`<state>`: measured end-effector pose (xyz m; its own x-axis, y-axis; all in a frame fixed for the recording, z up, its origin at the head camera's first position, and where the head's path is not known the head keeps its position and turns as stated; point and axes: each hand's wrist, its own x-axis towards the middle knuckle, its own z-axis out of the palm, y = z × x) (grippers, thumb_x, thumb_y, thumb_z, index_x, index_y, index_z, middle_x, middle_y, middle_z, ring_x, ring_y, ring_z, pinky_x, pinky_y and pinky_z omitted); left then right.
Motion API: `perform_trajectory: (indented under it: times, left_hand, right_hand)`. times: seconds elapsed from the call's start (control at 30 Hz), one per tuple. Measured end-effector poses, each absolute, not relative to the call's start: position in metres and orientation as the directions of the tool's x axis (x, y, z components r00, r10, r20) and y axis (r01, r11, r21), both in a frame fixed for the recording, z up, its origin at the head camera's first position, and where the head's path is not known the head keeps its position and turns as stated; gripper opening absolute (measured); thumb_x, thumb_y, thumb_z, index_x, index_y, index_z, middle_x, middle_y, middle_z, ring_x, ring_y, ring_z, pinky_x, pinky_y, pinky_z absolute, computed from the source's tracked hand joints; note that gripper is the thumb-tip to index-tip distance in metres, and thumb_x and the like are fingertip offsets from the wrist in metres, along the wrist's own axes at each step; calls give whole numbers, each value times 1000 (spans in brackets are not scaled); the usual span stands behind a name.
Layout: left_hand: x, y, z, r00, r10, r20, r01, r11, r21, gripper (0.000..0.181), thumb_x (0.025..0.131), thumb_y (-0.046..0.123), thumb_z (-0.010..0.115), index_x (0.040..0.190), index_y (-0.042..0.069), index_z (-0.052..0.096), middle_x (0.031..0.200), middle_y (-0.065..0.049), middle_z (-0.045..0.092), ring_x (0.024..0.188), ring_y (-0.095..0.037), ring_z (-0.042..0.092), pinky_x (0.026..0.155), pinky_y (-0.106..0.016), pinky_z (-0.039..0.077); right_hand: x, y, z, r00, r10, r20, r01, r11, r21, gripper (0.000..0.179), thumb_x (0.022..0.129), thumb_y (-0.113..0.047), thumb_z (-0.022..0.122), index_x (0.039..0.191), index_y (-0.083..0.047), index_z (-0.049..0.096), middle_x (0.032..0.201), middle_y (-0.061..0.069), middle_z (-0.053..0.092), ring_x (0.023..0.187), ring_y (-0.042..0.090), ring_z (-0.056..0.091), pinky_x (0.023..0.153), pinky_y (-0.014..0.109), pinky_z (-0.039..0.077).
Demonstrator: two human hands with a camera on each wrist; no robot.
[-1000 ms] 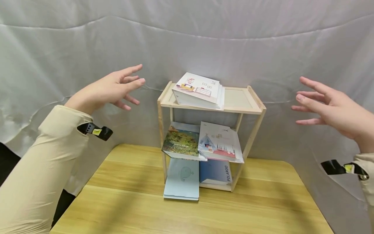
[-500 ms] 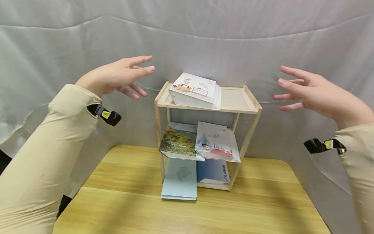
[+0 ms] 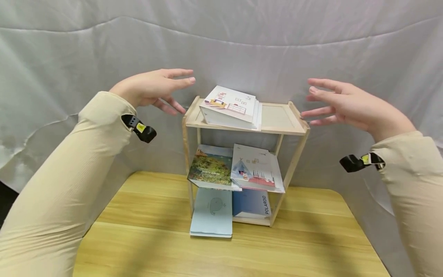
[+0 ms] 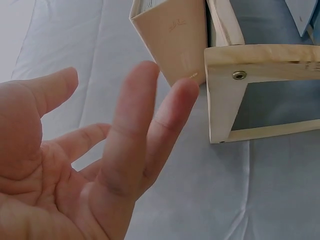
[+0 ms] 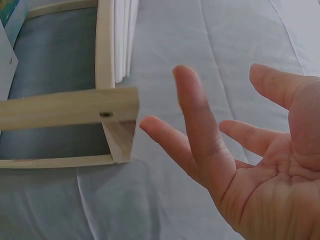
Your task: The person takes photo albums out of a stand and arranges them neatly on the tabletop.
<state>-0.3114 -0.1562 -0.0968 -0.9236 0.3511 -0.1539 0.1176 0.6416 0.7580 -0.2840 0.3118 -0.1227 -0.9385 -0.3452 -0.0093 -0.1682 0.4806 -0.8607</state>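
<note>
A small wooden shelf (image 3: 282, 115) with three tiers stands on the table. On its top lies a stack of white albums (image 3: 230, 105), the upper one illustrated. The middle tier bears a photo album with a tree cover (image 3: 212, 167) and an illustrated white album (image 3: 256, 167). Below are a light blue book (image 3: 212, 213), jutting out at the front, and a dark blue POLAROID album (image 3: 250, 204). My left hand (image 3: 155, 88), fingers spread, hovers by the shelf's upper left corner. Spread likewise, my right hand (image 3: 349, 104) is close to the upper right corner. Neither holds anything.
A yellow wood-grain table (image 3: 155, 238) lies under the shelf. Behind it hangs a grey cloth (image 3: 277, 50), close to the shelf's back. Black cameras are strapped to both wrists.
Both hands have moved inward towards the shelf's top corners, the left going right and the right going left. The books and shelf keep their arrangement; the view shifted slightly.
</note>
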Motion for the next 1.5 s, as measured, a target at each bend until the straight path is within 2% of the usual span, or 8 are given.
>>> perform_trajectory:
  times: [0.2,0.37,0.7,0.87,1.03,1.2,1.33,1.5]
  left_hand:
    - [-316,-146,-95,-917,360,-175,111,649,753,76,110,57,48,172,45,5,183,4,6,114,-22,75,91,-34,67]
    - [-318,-138,-94,-905,383,-186,125,657,744,75,110,56,48,173,43,8,182,6,11,116,-24,74,90,-33,67]
    - [-325,-124,-97,-898,385,-214,108,663,741,79,110,56,49,174,37,6,183,7,6,123,-27,70,92,-33,67]
    - [-329,-121,-100,-892,391,-226,106,667,737,82,110,56,51,175,27,9,181,1,18,114,-22,73,87,-29,66]
    - [-332,-118,-104,-886,398,-236,101,664,741,77,112,52,49,174,24,14,176,-4,28,97,-16,73,81,-27,66]
    - [-334,-117,-107,-882,398,-252,86,662,744,73,112,51,49,173,22,20,162,-8,46,88,-14,74,78,-26,66]
    - [-335,-117,-107,-878,402,-261,82,662,745,71,112,50,51,171,19,26,134,-8,66,84,-14,76,74,-25,66]
    - [-336,-113,-110,-873,409,-267,74,650,757,64,112,46,54,165,15,37,108,-6,74,78,-14,75,70,-25,66]
  right_hand:
    - [-288,290,-122,-930,-364,-47,-143,478,-867,77,114,-44,47,175,-24,4,182,17,2,115,9,75,96,32,66]
    - [-292,275,-123,-923,-379,-67,-131,474,-871,81,113,-43,51,175,-22,4,181,19,7,114,11,76,94,34,66]
    - [-297,253,-124,-917,-389,-84,-124,481,-868,82,112,-43,54,175,-21,5,178,23,14,117,17,75,96,37,66]
    - [-298,243,-124,-914,-396,-91,-131,498,-858,83,111,-45,56,175,-21,8,177,23,19,118,18,75,95,37,67]
    - [-300,233,-123,-915,-392,-99,-125,506,-853,82,111,-47,55,174,-21,10,177,21,21,120,18,74,94,35,67]
    - [-303,222,-124,-919,-379,-109,-109,510,-853,79,112,-44,55,174,-20,14,176,20,23,121,18,72,93,34,67]
    - [-305,214,-124,-917,-382,-111,-111,513,-851,77,112,-43,56,173,-19,16,176,18,24,124,20,71,94,35,67]
    - [-306,207,-122,-911,-395,-117,-118,524,-844,77,111,-43,56,173,-17,18,177,15,25,125,21,70,94,34,66]
